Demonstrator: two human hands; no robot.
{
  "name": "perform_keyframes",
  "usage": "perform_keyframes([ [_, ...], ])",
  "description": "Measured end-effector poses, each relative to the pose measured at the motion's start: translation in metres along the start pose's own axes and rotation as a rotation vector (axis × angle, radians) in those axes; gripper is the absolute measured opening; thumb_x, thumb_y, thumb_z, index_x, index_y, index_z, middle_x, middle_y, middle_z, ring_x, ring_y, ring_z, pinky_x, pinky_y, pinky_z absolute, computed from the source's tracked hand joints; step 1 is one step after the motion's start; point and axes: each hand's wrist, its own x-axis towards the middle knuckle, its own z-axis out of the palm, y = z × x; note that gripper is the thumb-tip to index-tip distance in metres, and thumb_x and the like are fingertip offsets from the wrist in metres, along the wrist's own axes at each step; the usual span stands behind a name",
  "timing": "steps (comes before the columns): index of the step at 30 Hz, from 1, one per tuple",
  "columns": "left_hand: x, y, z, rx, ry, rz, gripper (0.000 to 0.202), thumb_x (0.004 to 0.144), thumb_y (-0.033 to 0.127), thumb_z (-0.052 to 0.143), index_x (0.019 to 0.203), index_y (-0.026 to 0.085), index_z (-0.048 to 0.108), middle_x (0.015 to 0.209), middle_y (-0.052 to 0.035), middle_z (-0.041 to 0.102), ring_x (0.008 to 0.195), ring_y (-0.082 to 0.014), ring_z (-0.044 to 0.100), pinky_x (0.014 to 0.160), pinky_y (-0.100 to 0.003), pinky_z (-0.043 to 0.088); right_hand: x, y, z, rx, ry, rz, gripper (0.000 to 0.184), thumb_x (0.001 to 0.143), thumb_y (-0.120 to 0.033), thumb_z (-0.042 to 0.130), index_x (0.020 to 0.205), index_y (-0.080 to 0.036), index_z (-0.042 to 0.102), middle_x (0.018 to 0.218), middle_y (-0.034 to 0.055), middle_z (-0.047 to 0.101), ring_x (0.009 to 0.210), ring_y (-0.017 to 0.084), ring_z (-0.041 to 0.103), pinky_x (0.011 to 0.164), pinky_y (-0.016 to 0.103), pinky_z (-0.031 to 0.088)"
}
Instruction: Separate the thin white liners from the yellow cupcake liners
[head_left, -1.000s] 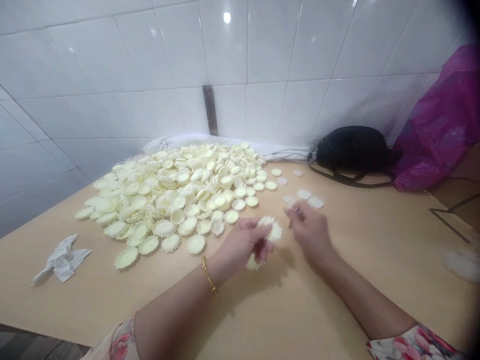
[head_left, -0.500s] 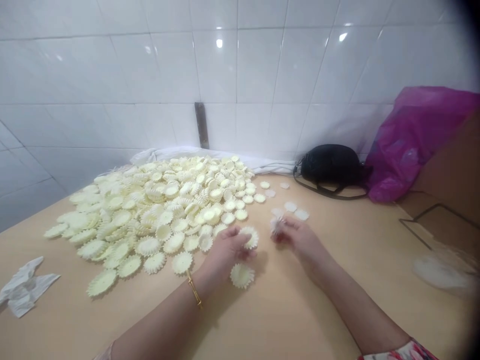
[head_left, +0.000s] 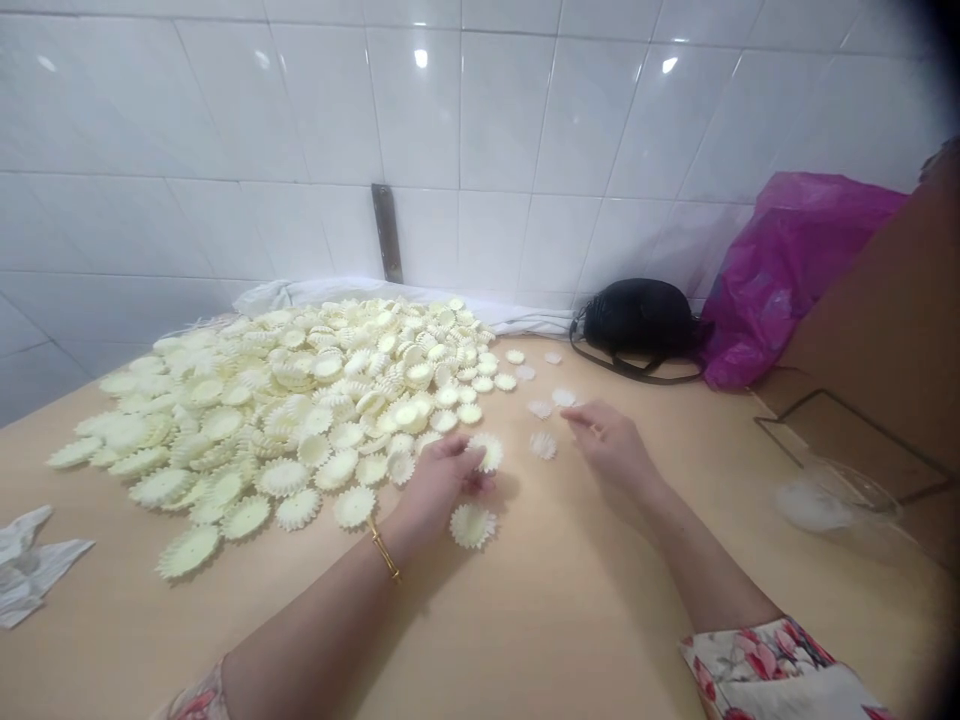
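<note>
A big heap of pale yellow fluted cups (head_left: 300, 400) covers the left of the tan table (head_left: 570, 600). My left hand (head_left: 439, 485), with a gold bangle on its wrist, pinches one fluted cup (head_left: 487, 450) at the heap's near right edge. Another cup (head_left: 471, 524) lies on the table just below that hand. My right hand (head_left: 615, 445) hovers to the right with curled fingers that hold nothing I can see. A small white cup (head_left: 543, 444) lies on the table between the hands. A few more white cups (head_left: 551, 402) lie just beyond.
A black bag (head_left: 637, 320) and a magenta plastic bag (head_left: 780, 280) sit at the back right by the white tiled wall. A clear bag (head_left: 825, 500) with white pieces lies at the right. Crumpled paper (head_left: 30, 565) lies at the left. A brown board (head_left: 885, 330) leans on the right.
My right hand has let go of a small white cup, which now lies on the table between the hands. The view has shifted a little to the right.
</note>
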Motion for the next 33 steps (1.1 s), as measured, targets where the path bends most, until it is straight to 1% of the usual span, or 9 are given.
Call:
perform_keyframes([
  [4,0.001,-0.005,-0.002,0.064,0.002,0.016,0.023,0.069,0.033,0.064,0.068,0.013,0.053,0.055,-0.0008,0.054,0.050,-0.0090,0.053,0.049,-0.020,0.039,-0.004,0.001,0.010,-0.185,-0.180,-0.112,0.024,0.080,-0.017,0.044,0.083,-0.020,0.068,0.090,0.0063,0.064,0.086,0.022,0.053,0.080,0.038,0.040],
  [7,0.003,-0.009,-0.002,0.122,0.011,0.048,0.027,0.070,0.038,0.062,0.065,0.014,0.051,0.052,0.0001,0.053,0.046,-0.0082,0.049,0.046,-0.020,0.036,-0.007,-0.004,0.017,-0.266,-0.053,-0.109,0.025,0.081,-0.018,0.042,0.084,-0.018,0.067,0.090,0.0097,0.063,0.087,0.025,0.052,0.080,0.041,0.039],
  [9,0.003,-0.010,0.000,0.147,0.015,0.066,0.028,0.072,0.039,0.059,0.063,0.015,0.047,0.051,0.0013,0.051,0.043,-0.0072,0.045,0.045,-0.020,0.034,-0.010,-0.014,0.019,-0.143,0.071,-0.080,0.024,0.083,-0.022,0.041,0.090,-0.018,0.065,0.090,0.0095,0.063,0.087,0.024,0.053,0.079,0.039,0.041],
  [11,0.002,-0.010,0.002,0.169,0.015,0.083,0.029,0.074,0.040,0.056,0.062,0.016,0.045,0.050,0.0023,0.049,0.041,-0.0064,0.042,0.043,-0.020,0.032,-0.014,-0.028,0.020,0.044,0.068,-0.044,0.023,0.085,-0.029,0.043,0.089,-0.018,0.063,0.087,0.0074,0.064,0.082,0.022,0.056,0.074,0.035,0.043],
  [15,0.000,-0.009,0.005,0.211,0.003,0.138,0.030,0.077,0.042,0.051,0.062,0.017,0.044,0.049,0.0036,0.046,0.040,-0.0059,0.038,0.043,-0.020,0.029,-0.024,-0.055,0.023,0.403,-0.112,0.133,0.034,0.084,-0.045,0.046,0.086,-0.017,0.064,0.078,0.0058,0.063,0.070,0.018,0.057,0.061,0.030,0.045],
  [19,0.000,-0.010,0.006,0.250,0.018,0.167,0.036,0.077,0.048,0.050,0.061,0.017,0.043,0.046,0.0049,0.041,0.040,-0.0057,0.035,0.042,-0.020,0.026,-0.029,-0.067,0.027,0.705,-0.282,0.307,0.046,0.080,-0.056,0.047,0.091,-0.015,0.064,0.079,0.0066,0.061,0.062,0.014,0.054,0.056,0.027,0.045],
  [25,-0.005,-0.008,0.013,0.284,-0.029,0.203,0.044,0.076,0.056,0.047,0.058,0.016,0.044,0.049,0.0032,0.043,0.041,-0.0060,0.038,0.040,-0.020,0.025,-0.032,-0.077,0.030,0.855,-0.457,0.364,0.036,0.077,-0.052,0.055,0.084,-0.018,0.063,0.068,0.0014,0.060,0.063,0.013,0.054,0.056,0.024,0.043],
  [30,-0.009,-0.004,0.017,0.222,0.001,0.077,0.054,0.075,0.067,0.037,0.056,0.017,0.043,0.045,0.0023,0.041,0.036,-0.0066,0.036,0.036,-0.021,0.023,-0.034,-0.083,0.030,0.956,-0.417,0.374,0.029,0.070,-0.047,0.065,0.073,-0.018,0.058,0.063,-0.0008,0.059,0.058,0.013,0.055,0.058,0.027,0.045],
  [33,-0.007,-0.006,0.015,0.183,0.034,0.059,0.054,0.074,0.068,0.037,0.053,0.017,0.039,0.042,0.0031,0.039,0.035,-0.0061,0.033,0.036,-0.021,0.022,-0.035,-0.086,0.031,1.028,-0.452,0.378,0.027,0.067,-0.043,0.068,0.072,-0.020,0.055,0.063,-0.0013,0.061,0.056,0.015,0.057,0.057,0.028,0.047],
])
